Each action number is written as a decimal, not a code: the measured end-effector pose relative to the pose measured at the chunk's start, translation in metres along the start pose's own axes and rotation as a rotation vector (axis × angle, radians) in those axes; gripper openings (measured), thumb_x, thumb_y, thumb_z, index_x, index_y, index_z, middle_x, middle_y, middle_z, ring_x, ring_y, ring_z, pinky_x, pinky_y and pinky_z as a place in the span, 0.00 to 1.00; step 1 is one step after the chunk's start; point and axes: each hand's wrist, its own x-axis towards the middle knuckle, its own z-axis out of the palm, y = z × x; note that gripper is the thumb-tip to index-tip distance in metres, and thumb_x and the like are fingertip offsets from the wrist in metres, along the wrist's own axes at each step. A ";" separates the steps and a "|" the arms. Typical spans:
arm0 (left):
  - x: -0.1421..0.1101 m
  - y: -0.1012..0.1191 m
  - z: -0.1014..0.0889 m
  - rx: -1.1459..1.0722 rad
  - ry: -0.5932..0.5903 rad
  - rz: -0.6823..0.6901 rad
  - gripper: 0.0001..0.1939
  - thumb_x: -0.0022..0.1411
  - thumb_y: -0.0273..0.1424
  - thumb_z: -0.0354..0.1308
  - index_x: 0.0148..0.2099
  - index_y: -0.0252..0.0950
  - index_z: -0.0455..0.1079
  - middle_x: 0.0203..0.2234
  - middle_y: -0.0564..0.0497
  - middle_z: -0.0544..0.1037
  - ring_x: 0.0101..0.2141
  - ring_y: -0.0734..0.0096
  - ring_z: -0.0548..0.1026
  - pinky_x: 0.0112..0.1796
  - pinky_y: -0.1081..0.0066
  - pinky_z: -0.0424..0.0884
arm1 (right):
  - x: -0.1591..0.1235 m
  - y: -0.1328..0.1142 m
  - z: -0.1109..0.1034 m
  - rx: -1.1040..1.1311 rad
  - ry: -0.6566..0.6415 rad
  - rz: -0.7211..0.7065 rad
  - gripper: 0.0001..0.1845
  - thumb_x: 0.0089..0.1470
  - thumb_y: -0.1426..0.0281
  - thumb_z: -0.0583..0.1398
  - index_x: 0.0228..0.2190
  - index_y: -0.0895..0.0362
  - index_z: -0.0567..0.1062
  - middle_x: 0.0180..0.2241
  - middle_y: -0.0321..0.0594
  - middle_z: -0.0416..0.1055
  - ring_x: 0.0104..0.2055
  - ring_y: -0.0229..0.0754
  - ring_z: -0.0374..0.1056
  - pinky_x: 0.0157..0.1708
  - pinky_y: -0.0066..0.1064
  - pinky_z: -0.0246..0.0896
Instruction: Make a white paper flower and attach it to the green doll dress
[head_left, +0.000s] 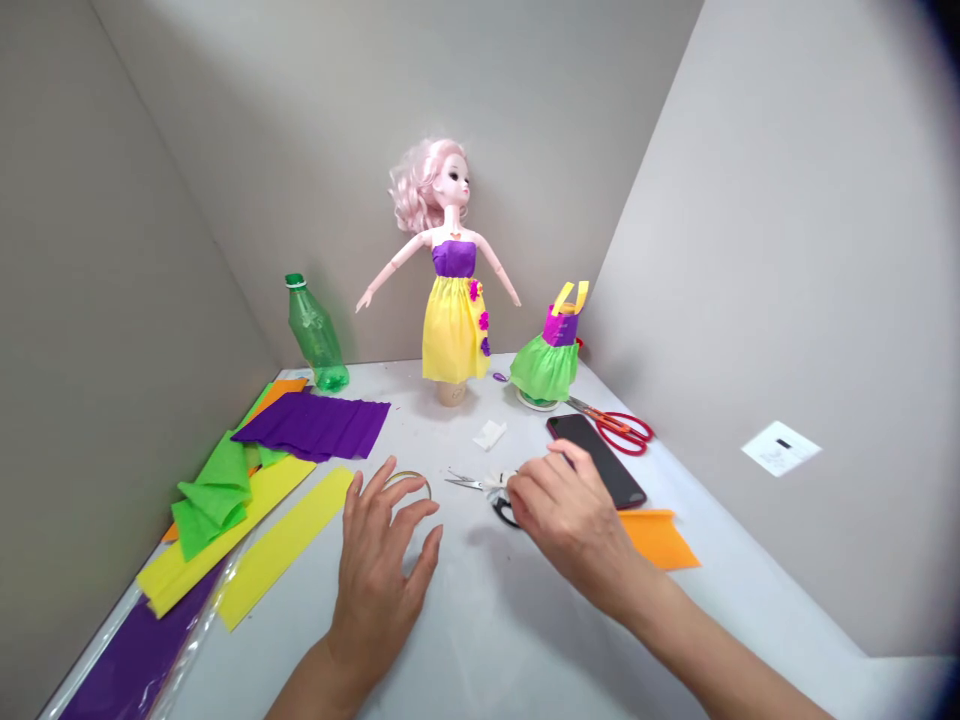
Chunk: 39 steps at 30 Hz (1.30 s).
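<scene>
- Nearest the camera: left hand (373, 590), held wide and palm down, fingers curved, forearm entering from the lower edge; fingertips are placed just beside a narrow ring of tape (409, 483).
- Right hand (570, 520): narrowed, fingers closed over the black handle of small scissors (465, 483), which are kept low over the white table (465, 640), just beside a black smartphone (596, 460).
- Green plastic bottle (315, 335): stood upright at the back left, green-capped, a white band around its neck; contents cannot be told.
- Pink-haired doll (454, 310): dressed in yellow and purple, mounted on a tan stand (452, 393).
- Green-and-purple paper dress (545, 365): set on a tape roll (536, 402).
- Further right: red-handled scissors (622, 432), orange crepe paper (656, 535).
- Further left: purple crepe paper (311, 425), green crepe paper (214, 490), yellow crepe strip (281, 545).
</scene>
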 end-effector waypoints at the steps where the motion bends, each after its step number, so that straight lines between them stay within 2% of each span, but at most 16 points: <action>1: -0.001 -0.001 0.001 -0.009 -0.006 0.001 0.10 0.62 0.21 0.55 0.45 0.38 0.68 0.46 0.44 0.73 0.61 0.52 0.61 0.61 0.41 0.48 | 0.003 0.012 -0.004 -0.038 0.031 0.015 0.10 0.60 0.79 0.54 0.29 0.57 0.73 0.27 0.38 0.68 0.32 0.40 0.60 0.54 0.45 0.53; 5: -0.004 -0.005 0.004 -0.041 0.000 0.000 0.10 0.62 0.22 0.55 0.45 0.39 0.68 0.45 0.45 0.72 0.60 0.54 0.61 0.61 0.43 0.48 | 0.013 0.070 -0.016 -0.173 0.158 0.061 0.09 0.60 0.76 0.55 0.30 0.56 0.73 0.28 0.39 0.70 0.34 0.42 0.62 0.53 0.43 0.54; 8: -0.006 -0.008 0.008 -0.044 -0.004 -0.013 0.09 0.63 0.24 0.55 0.45 0.40 0.68 0.45 0.46 0.72 0.60 0.55 0.62 0.62 0.44 0.49 | 0.016 0.115 -0.015 -0.270 0.212 0.097 0.10 0.60 0.75 0.55 0.29 0.55 0.73 0.29 0.39 0.71 0.33 0.43 0.61 0.51 0.42 0.54; 12: -0.010 -0.013 0.016 -0.056 -0.039 -0.027 0.09 0.63 0.24 0.54 0.45 0.40 0.68 0.46 0.46 0.72 0.60 0.56 0.62 0.62 0.46 0.50 | 0.018 0.159 0.001 -0.307 0.229 0.109 0.10 0.61 0.75 0.54 0.31 0.56 0.74 0.31 0.41 0.72 0.35 0.45 0.62 0.51 0.43 0.52; 16: -0.012 -0.018 0.021 -0.062 -0.040 -0.019 0.10 0.63 0.24 0.54 0.45 0.40 0.68 0.45 0.46 0.72 0.59 0.57 0.63 0.63 0.48 0.50 | 0.022 0.187 0.023 -0.312 0.237 0.119 0.11 0.61 0.76 0.53 0.32 0.56 0.75 0.32 0.41 0.71 0.36 0.45 0.62 0.52 0.43 0.51; 25: -0.014 -0.028 0.027 -0.051 0.013 -0.001 0.11 0.61 0.23 0.54 0.45 0.39 0.68 0.42 0.45 0.71 0.56 0.53 0.66 0.62 0.46 0.53 | 0.028 0.218 0.054 -0.326 0.214 0.087 0.13 0.63 0.75 0.51 0.32 0.56 0.74 0.31 0.40 0.70 0.36 0.44 0.60 0.53 0.42 0.48; 30: -0.013 -0.034 0.027 -0.041 -0.028 0.095 0.13 0.57 0.21 0.55 0.45 0.39 0.69 0.42 0.45 0.72 0.55 0.53 0.66 0.62 0.47 0.52 | 0.029 0.223 0.063 -0.323 0.227 0.080 0.15 0.64 0.75 0.50 0.32 0.55 0.74 0.31 0.41 0.69 0.36 0.45 0.59 0.52 0.42 0.48; 34: -0.007 -0.026 0.028 -0.041 -0.087 0.187 0.15 0.55 0.21 0.56 0.44 0.41 0.70 0.42 0.48 0.73 0.56 0.56 0.66 0.64 0.54 0.49 | 0.028 0.225 0.066 -0.320 0.230 0.073 0.16 0.64 0.76 0.49 0.31 0.55 0.74 0.31 0.41 0.69 0.36 0.45 0.59 0.52 0.42 0.48; 36: -0.002 -0.014 0.028 -0.079 -0.122 0.163 0.15 0.56 0.22 0.56 0.44 0.43 0.70 0.42 0.50 0.74 0.55 0.59 0.67 0.64 0.58 0.49 | 0.027 0.225 0.068 -0.318 0.229 0.072 0.15 0.63 0.76 0.50 0.31 0.55 0.74 0.30 0.40 0.69 0.35 0.44 0.59 0.52 0.42 0.48; 39: 0.011 0.006 0.023 -0.189 -0.201 -0.023 0.12 0.61 0.28 0.54 0.46 0.46 0.69 0.44 0.52 0.75 0.55 0.59 0.68 0.60 0.58 0.58 | 0.027 0.226 0.070 -0.315 0.225 0.070 0.15 0.63 0.76 0.50 0.31 0.55 0.74 0.30 0.40 0.69 0.36 0.45 0.59 0.52 0.41 0.48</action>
